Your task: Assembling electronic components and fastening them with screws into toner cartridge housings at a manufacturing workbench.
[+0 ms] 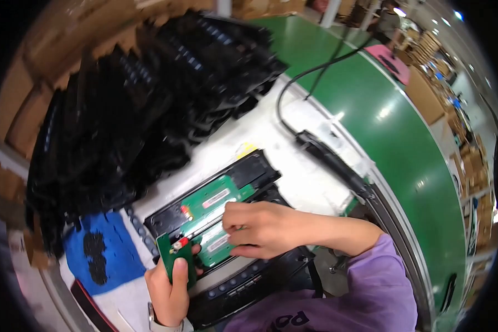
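My left hand (170,293) grips a small green circuit board (174,257) with a red and a metal part at its top, tilted beside the black housings. Over the middle of the work area, my right hand (263,229) has its fingers curled together. Beneath its fingertips lies a second green board (213,243) with a white label, in the nearer housing; whatever they pinch is hidden. Just beyond, a third green board (216,195), also labelled and with a red part at its left end, sits in a black plastic housing (163,221).
Many black plastic housings (149,94) are stacked at the far left. A blue cloth (108,252) with small black pieces lies at the left. A black cabled tool (332,163) rests at the right, near the metal rail (404,221) and the green belt (382,116).
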`<act>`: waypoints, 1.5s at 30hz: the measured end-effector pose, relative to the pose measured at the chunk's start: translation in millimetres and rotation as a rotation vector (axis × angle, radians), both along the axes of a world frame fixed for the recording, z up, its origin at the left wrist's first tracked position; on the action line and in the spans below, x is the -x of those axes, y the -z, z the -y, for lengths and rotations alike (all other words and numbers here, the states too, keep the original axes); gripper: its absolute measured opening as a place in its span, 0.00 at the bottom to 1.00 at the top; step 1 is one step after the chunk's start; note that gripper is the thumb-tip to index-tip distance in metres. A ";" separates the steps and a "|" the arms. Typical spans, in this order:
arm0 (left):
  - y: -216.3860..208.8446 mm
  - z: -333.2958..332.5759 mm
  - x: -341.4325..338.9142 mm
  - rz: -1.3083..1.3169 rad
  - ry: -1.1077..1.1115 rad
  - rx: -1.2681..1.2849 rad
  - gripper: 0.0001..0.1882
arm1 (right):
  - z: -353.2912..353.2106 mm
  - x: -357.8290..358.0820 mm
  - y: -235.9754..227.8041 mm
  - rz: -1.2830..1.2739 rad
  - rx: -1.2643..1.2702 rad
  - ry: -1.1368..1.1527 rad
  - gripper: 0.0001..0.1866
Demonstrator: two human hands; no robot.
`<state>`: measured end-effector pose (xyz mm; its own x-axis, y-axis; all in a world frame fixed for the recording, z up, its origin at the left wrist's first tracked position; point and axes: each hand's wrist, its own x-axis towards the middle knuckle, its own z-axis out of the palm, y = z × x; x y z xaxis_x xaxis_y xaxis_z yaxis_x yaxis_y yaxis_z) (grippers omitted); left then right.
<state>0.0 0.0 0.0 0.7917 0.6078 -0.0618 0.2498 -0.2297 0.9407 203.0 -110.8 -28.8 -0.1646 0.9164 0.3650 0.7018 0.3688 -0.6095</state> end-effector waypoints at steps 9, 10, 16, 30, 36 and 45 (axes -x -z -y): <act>3.6 14.6 -5.0 0.051 0.062 -0.083 0.16 | 28.5 -2.9 -12.3 0.109 -0.126 0.031 0.10; 7.0 18.0 -4.3 0.111 -0.005 -0.046 0.16 | 29.3 -3.2 -15.5 0.171 -0.152 0.043 0.10; -8.7 31.5 14.5 0.390 -0.253 0.033 0.16 | 24.9 30.3 -27.9 0.299 -0.411 0.145 0.08; -25.8 73.3 42.1 0.598 -0.042 0.874 0.19 | 50.5 82.2 -57.8 0.221 -0.702 0.091 0.17; -23.7 96.9 63.6 0.365 0.080 0.946 0.21 | 81.4 96.8 -59.4 0.482 -0.716 -0.010 0.14; 27.8 78.1 97.5 0.299 -0.052 -0.634 0.45 | 118.6 94.8 -22.7 0.659 -0.579 0.079 0.14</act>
<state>-97.5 -78.1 -27.8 0.6885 0.4919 0.5329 0.0261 -0.7511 0.6596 108.2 -229.4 -6.1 -0.4497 0.6347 0.6284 0.8812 0.4301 0.1962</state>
